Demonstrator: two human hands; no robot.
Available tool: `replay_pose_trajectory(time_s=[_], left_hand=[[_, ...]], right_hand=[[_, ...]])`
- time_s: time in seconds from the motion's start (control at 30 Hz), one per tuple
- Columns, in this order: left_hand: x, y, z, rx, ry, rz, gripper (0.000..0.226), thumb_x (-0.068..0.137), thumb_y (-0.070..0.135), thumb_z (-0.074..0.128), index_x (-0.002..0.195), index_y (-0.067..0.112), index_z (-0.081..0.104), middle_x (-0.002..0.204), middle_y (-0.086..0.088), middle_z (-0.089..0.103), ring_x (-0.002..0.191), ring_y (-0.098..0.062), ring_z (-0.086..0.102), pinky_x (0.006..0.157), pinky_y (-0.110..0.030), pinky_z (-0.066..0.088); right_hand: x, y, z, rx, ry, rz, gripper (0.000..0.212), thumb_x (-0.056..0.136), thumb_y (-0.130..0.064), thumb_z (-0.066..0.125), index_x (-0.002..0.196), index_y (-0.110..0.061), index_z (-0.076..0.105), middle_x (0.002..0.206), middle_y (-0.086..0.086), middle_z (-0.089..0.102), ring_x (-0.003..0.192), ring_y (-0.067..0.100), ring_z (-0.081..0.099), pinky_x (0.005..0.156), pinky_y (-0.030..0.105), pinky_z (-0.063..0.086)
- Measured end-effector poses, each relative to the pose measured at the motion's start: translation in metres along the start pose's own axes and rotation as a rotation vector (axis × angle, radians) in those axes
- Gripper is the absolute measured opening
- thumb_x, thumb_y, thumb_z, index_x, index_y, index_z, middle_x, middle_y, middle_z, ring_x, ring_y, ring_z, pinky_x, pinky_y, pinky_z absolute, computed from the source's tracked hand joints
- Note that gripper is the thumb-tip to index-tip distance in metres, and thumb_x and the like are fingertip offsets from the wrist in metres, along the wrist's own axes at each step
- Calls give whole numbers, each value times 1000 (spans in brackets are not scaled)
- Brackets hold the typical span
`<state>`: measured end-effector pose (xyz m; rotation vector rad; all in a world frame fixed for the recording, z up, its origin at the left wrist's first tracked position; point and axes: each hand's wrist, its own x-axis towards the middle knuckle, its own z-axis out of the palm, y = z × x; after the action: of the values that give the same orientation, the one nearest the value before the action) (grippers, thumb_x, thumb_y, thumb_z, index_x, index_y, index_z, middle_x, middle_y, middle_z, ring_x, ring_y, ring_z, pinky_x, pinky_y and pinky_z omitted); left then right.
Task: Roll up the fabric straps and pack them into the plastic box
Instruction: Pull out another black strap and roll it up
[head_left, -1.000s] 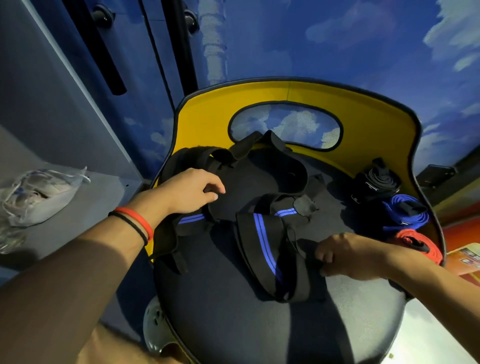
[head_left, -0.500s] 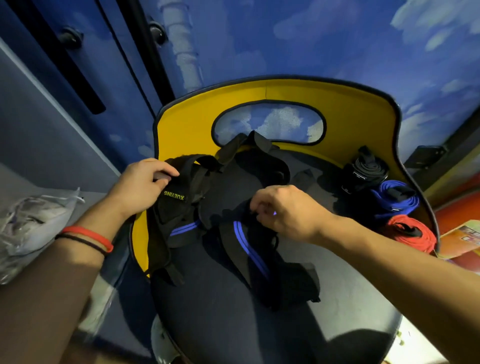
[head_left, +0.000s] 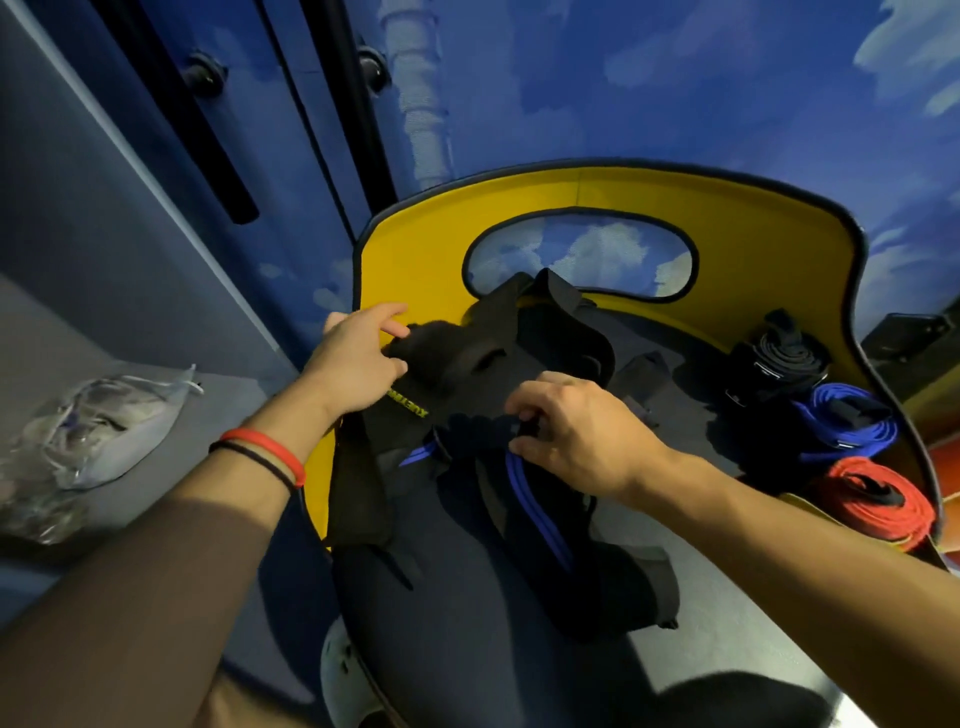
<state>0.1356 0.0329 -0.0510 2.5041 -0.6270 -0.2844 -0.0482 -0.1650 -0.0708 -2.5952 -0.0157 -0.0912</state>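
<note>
- We grip the black strap (head_left: 467, 379) between our left hand's (head_left: 358, 358) thumb and fingers.
- Our right hand (head_left: 576, 441) pinches its blue-striped part.
- Rolled straps (head_left: 841, 426) lie to that hand's right.

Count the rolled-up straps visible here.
3, lined along the right edge of the seat: a black roll farthest back, a blue roll in the middle, a red roll nearest. The loose black straps might hide more.

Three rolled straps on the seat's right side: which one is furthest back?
The black roll, closest to the yellow backrest; the blue roll lies in front of it, and the red roll is nearest the camera.
</note>
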Motion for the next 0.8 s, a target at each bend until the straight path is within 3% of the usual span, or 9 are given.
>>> replay_pose_trajectory(time_s=[0.13, 0.23, 0.37, 0.43, 0.5, 0.57, 0.67, 0.8], left_hand=[[-4, 6, 3, -158, -183, -32, 58, 91, -11, 64, 138, 21, 61, 121, 6, 64, 122, -19, 60, 105, -38, 50], [-8, 2, 4, -188, -184, -46, 53, 94, -8, 61, 138, 21, 62, 127, 7, 62, 125, -13, 57, 109, -37, 46], [-18, 13, 5, -503, -245, -68, 49, 97, -12, 52, 123, 27, 67, 119, 14, 70, 109, -7, 68, 84, -19, 53], [-23, 18, 8, -679, -306, -95, 49, 97, -14, 50, 116, 27, 68, 113, 10, 76, 108, -14, 72, 82, -24, 59], [-27, 24, 10, -777, -381, -81, 47, 98, -14, 49, 121, 23, 67, 117, 6, 76, 111, -17, 71, 90, -30, 58], [-29, 29, 11, -845, -445, -62, 46, 98, -14, 48, 127, 17, 65, 123, 0, 74, 113, -19, 70, 96, -34, 57], [-27, 31, 11, -847, -439, -50, 46, 98, -14, 47, 131, 14, 63, 125, -2, 72, 114, -19, 70, 95, -34, 57], [-19, 17, 2, -803, -267, -119, 46, 96, -16, 48, 122, 18, 67, 125, -8, 71, 113, -26, 68, 92, -41, 58]], right_hand=[[-2, 2, -1, -66, 31, 33, 29, 89, -35, 72, 116, -26, 64, 110, -7, 57, 100, 14, 59, 80, 36, 53], [0, 3, 1, -103, 63, 37, 35, 90, -38, 71, 122, -25, 62, 116, -6, 56, 110, 17, 55, 80, 34, 50], [0, 6, 3, -86, 139, 32, 63, 87, -40, 75, 142, -26, 48, 134, -2, 48, 120, 23, 47, 90, 45, 52], [2, 8, 1, -119, 169, 2, 80, 84, -41, 77, 152, -26, 38, 149, 0, 39, 128, 26, 42, 99, 47, 48], [4, 9, -1, -171, 137, -37, 95, 81, -42, 79, 158, -26, 25, 162, -1, 27, 144, 26, 30, 111, 46, 40], [7, 11, 1, -156, 83, -61, 103, 79, -40, 80, 161, -25, 18, 164, -2, 26, 149, 20, 26, 116, 46, 34], [4, 16, 2, -163, 38, -2, 94, 84, -41, 75, 160, -26, 21, 160, -6, 34, 146, 16, 34, 121, 47, 23], [-6, 26, -3, -403, 11, 37, 56, 89, -51, 63, 141, -34, 51, 150, -9, 42, 137, 19, 43, 120, 49, 12]])
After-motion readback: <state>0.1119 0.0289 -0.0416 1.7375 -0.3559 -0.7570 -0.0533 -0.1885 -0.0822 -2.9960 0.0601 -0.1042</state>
